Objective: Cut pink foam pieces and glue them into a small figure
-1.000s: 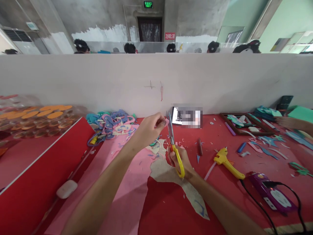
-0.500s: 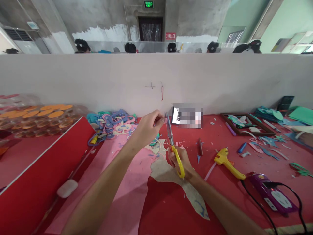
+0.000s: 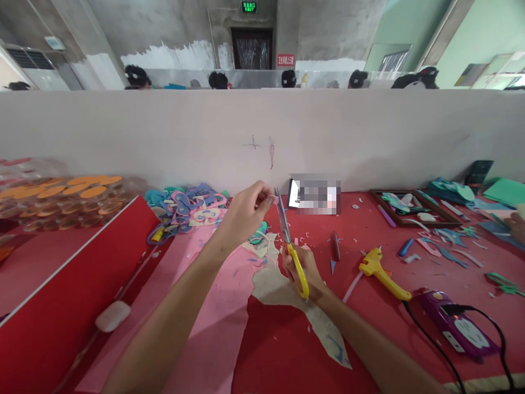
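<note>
My right hand (image 3: 304, 268) is closed round the yellow handles of a pair of scissors (image 3: 296, 268), which point upward and away from me. The blades look closed or nearly so. Between thumb and fingertips, my left hand (image 3: 251, 210) pinches a small pink piece (image 3: 274, 200) right beside the blade tips. Whether the blades touch the piece I cannot tell. Under my hands lie a pink sheet (image 3: 217, 306) and a ragged beige sheet (image 3: 274, 284), with a green cut piece (image 3: 259, 232) close to my left wrist.
Left are a pile of cut foam shapes (image 3: 197, 208), a red board (image 3: 82, 290) and orange-lidded cups (image 3: 92, 191). A phone (image 3: 293, 193) leans on the partition (image 3: 184, 137). Right lie a yellow glue gun (image 3: 381, 273), a purple device (image 3: 457, 325), a frame (image 3: 447, 223) and another person's hand (image 3: 517, 225).
My left hand has shifted slightly left and up with the pink piece, opening a small gap to the scissors. The blade tips tilt a little left. The other person's hand at right has moved.
</note>
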### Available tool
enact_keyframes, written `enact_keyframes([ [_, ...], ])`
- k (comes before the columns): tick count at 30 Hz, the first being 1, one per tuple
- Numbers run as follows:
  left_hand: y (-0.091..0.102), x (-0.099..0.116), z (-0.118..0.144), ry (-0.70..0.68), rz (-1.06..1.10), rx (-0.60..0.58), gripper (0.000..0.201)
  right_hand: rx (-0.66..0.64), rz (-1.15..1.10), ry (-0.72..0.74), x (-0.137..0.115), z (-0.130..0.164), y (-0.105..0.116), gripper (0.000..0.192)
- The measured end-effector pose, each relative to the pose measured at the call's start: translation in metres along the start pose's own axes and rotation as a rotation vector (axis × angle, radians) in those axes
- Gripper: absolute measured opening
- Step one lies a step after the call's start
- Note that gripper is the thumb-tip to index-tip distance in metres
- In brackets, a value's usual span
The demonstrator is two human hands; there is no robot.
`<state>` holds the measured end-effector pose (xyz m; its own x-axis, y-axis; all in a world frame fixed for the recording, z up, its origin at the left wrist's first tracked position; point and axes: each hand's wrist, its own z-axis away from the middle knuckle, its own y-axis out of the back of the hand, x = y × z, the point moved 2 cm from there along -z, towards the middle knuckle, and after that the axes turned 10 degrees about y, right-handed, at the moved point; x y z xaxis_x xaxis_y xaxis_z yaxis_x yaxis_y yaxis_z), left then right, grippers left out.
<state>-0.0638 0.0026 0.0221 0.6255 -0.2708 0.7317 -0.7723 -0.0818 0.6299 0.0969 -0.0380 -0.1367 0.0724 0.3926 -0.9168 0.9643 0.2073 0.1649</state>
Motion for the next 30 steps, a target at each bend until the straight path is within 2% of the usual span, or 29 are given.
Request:
enact_keyframes([
  [12, 0.0016, -0.0034, -0.0019, 0.019, 0.073, -0.007, 0.017, -0.003, 0.035, 0.012, -0.0036, 0.0011, 0.0016, 0.067],
  [30, 0.0038, -0.001, -0.0025, -0.018, 0.073, 0.082, 0.013, -0.007, 0.035, 0.002, -0.0012, 0.0027, 0.0007, 0.065],
])
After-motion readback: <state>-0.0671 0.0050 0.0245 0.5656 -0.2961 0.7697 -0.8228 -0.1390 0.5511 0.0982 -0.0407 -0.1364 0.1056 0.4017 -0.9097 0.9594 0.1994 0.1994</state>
